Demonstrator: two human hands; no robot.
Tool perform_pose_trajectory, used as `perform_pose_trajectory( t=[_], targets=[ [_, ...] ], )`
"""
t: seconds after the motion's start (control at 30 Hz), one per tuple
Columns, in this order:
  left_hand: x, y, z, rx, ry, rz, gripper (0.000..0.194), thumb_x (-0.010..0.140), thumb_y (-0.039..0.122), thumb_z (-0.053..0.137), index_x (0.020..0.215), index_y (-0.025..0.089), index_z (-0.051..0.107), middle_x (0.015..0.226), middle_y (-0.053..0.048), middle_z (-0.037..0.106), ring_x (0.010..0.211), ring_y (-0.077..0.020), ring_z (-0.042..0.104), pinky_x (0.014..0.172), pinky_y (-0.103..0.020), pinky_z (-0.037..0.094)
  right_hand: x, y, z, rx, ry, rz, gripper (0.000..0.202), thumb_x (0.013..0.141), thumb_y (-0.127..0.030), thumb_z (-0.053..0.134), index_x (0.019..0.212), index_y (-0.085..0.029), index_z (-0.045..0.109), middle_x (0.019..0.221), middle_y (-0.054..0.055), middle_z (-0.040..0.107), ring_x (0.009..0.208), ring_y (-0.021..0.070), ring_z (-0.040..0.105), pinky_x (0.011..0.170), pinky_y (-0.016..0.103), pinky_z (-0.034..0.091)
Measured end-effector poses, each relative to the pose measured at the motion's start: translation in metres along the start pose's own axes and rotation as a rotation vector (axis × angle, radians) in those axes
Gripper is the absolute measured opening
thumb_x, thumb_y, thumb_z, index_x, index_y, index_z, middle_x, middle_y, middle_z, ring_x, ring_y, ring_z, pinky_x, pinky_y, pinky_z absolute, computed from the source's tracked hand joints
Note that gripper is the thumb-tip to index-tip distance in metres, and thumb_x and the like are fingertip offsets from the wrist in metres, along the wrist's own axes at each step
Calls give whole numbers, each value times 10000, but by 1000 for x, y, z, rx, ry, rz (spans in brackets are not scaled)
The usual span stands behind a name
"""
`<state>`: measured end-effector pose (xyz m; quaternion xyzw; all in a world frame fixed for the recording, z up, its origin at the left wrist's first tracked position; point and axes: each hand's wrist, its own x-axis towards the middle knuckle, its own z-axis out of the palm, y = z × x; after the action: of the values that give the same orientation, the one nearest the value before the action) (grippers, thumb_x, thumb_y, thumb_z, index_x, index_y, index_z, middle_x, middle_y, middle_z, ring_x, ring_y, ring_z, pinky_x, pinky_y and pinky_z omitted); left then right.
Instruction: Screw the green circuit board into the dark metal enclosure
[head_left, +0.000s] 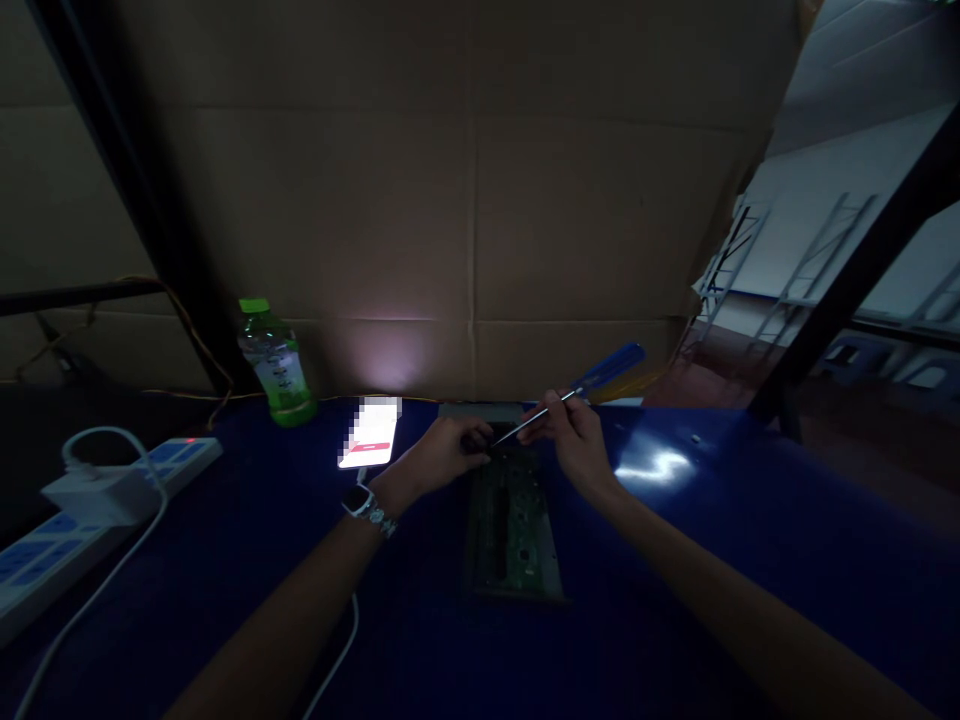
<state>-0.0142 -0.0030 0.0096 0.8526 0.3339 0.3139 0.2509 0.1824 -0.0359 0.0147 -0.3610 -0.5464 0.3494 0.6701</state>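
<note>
A long green circuit board in a flat housing lies on the blue table in front of me. My right hand grips a screwdriver by its metal shaft, its blue handle pointing up and to the right. The tip slants down to the far part of the board, beside the fingers of my left hand. Those fingers are closed over a dark part there, too dim to name. A watch and a bracelet are on my left wrist.
A lit phone with a white cable lies left of the board. Behind it stands a green-capped bottle. A power strip with a plugged-in charger lies at the left. A cardboard wall closes off the back.
</note>
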Motion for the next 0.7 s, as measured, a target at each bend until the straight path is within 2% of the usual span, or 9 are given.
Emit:
perform_pose_trajectory(
  t=[0.07, 0.13, 0.23, 0.37, 0.5, 0.7],
  targets=[
    [-2, -1, 3, 85, 35, 58, 412, 713, 240, 696, 1118, 208, 628, 1125, -88, 660, 1029, -260, 612, 882, -407, 481, 0, -2, 0, 2, 4, -9, 307, 863, -490, 579, 781, -200, 523, 697, 41, 686, 527, 157, 662, 502, 293, 560],
    [-3, -1, 6, 145, 12, 89, 466, 731, 249, 670, 1189, 206, 594, 1192, -103, 631, 1089, -279, 585, 932, -434, 457, 0, -2, 0, -10, 5, -6, 314, 866, -495, 571, 771, -200, 520, 697, 44, 685, 513, 155, 656, 486, 290, 551],
    [-5, -2, 9, 178, -62, 73, 412, 773, 248, 602, 1180, 188, 596, 1140, -103, 651, 1012, -263, 621, 868, -403, 485, 0, -1, 0, -30, -3, 8, 333, 867, -515, 558, 762, -202, 510, 689, 45, 679, 506, 156, 651, 462, 284, 536],
    [-7, 0, 7, 157, -75, 69, 388, 764, 273, 615, 1144, 194, 625, 1063, -98, 680, 934, -251, 653, 802, -367, 499, -1, 1, -1, -53, -26, 15, 331, 878, -523, 540, 790, -206, 501, 701, 40, 678, 504, 150, 647, 466, 283, 536],
    [-5, 7, 1, 119, -12, 109, 381, 748, 262, 647, 1126, 214, 646, 1033, -83, 700, 942, -253, 655, 826, -380, 498, 3, -1, 0, -130, -96, -20, 341, 898, -535, 509, 816, -204, 516, 672, 21, 660, 487, 140, 633, 480, 280, 537],
    [4, 19, 5, -72, 158, 105, 135, 841, 224, 590, 919, 184, 692, 936, -40, 723, 875, -179, 658, 823, -311, 492, 24, -14, 18, -392, -275, -115, 404, 920, -536, 472, 719, -191, 532, 550, -6, 590, 451, 135, 614, 441, 242, 487]
  ],
)
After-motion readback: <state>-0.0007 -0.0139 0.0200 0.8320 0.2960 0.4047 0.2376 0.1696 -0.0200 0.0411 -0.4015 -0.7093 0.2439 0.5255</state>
